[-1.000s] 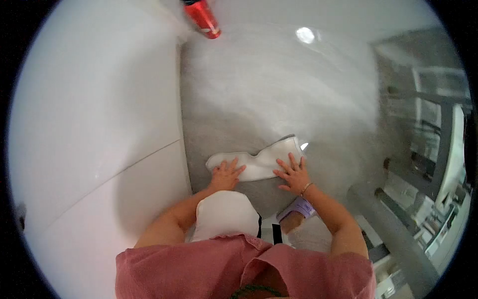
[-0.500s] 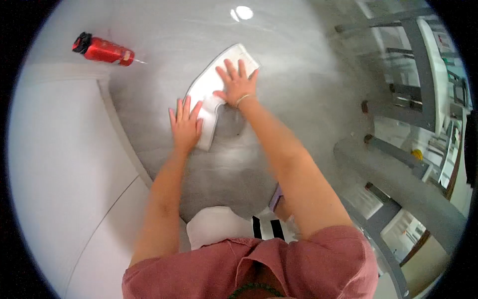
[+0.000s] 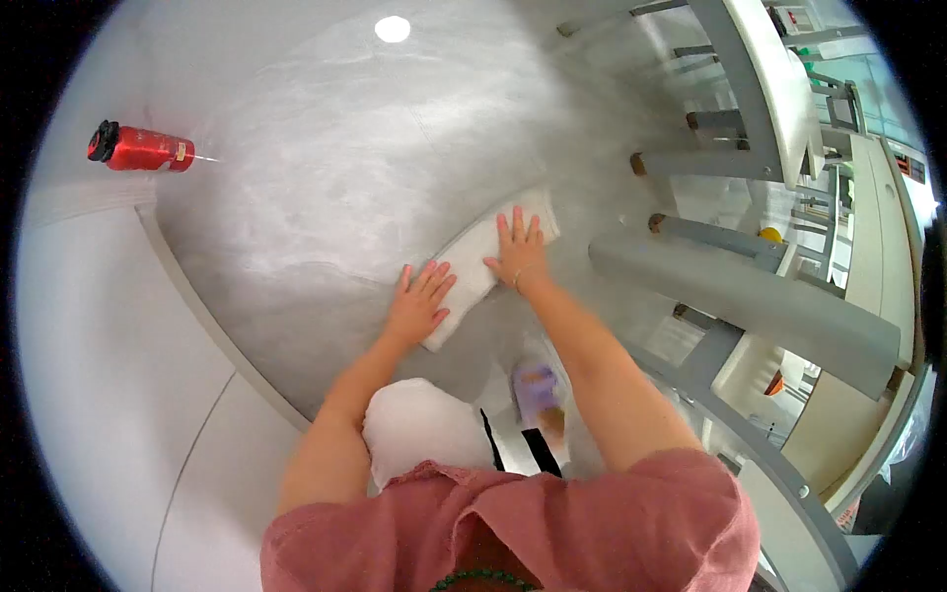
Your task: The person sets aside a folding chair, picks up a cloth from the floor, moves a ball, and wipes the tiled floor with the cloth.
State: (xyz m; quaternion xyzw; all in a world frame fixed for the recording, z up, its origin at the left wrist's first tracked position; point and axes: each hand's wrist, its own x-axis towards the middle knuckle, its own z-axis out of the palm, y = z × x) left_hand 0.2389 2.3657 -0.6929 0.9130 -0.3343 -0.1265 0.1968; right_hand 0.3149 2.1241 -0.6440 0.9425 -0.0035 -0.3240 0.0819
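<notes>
A white folded cloth (image 3: 464,260) lies on the grey, marbled floor (image 3: 326,187), slanting from lower left to upper right. My left hand (image 3: 419,306) rests flat on its lower-left end, fingers stretched out. Farther right, my right hand (image 3: 518,254) presses flat near the other end with its fingers spread, and a thin bracelet circles that wrist. Neither hand grips the cloth; both have it under their palms and fingers. Parts of the cloth are hidden beneath the hands.
A red bottle with a black cap (image 3: 148,148) lies on its side at the upper left. White panels (image 3: 109,326) border the floor on the left. Grey metal frame legs (image 3: 730,296) stand along the right. A purple shoe (image 3: 536,387) shows near my white-clad knee (image 3: 424,429).
Both hands and the cloth have slid across the floor, toward me and to the right. The camera view has shifted as well, so the bottle appears farther left and lower.
</notes>
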